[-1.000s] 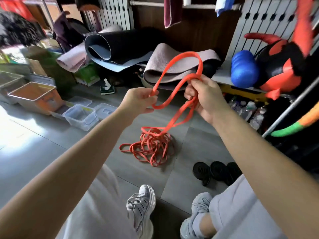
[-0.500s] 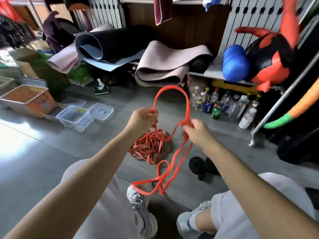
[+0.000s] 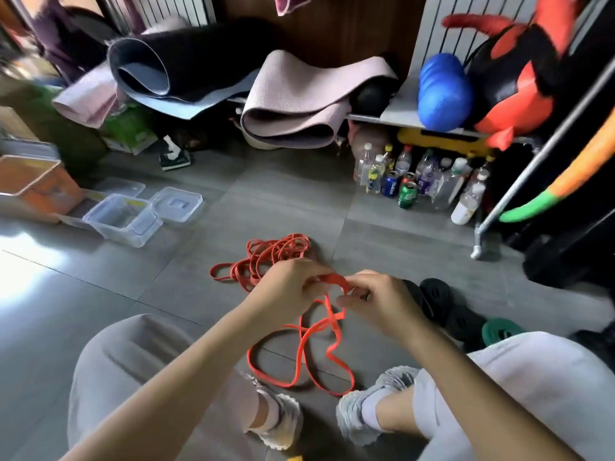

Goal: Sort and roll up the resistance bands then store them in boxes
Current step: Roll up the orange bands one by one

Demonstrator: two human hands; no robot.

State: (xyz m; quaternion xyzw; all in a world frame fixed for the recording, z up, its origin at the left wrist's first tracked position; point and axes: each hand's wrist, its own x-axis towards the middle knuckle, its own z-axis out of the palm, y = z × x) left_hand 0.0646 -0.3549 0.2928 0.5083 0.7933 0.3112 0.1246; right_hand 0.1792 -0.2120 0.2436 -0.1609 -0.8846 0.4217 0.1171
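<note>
**One band in hand, none boxed yet**

One orange band is all you have pulled apart from the rest. Your left hand and right hand sit close together, low over the floor. Each has its fingers curled and pinches the band's top end, with a short stretch of band bridging the gap between them. The rest hangs down and lies in loose, crossing loops on the tiles between your shoes. By my reading you are only at the start of the roll, as no tight coil shows.

Most of the work is left. The pile of bands lies tangled and unsorted on the floor just beyond your left hand. The clear box stands open well off to your left with its lid beside it, and I see no orange inside. An orange bin sits further left, and I cannot tell what it holds.

The floor is glossy grey tile with glare at the left. Rolled mats are heaped against the far wall. A blue roller rests on a low shelf, with bottles and cans clustered beneath it. Dark weight plates lie just right of your right hand.
</note>
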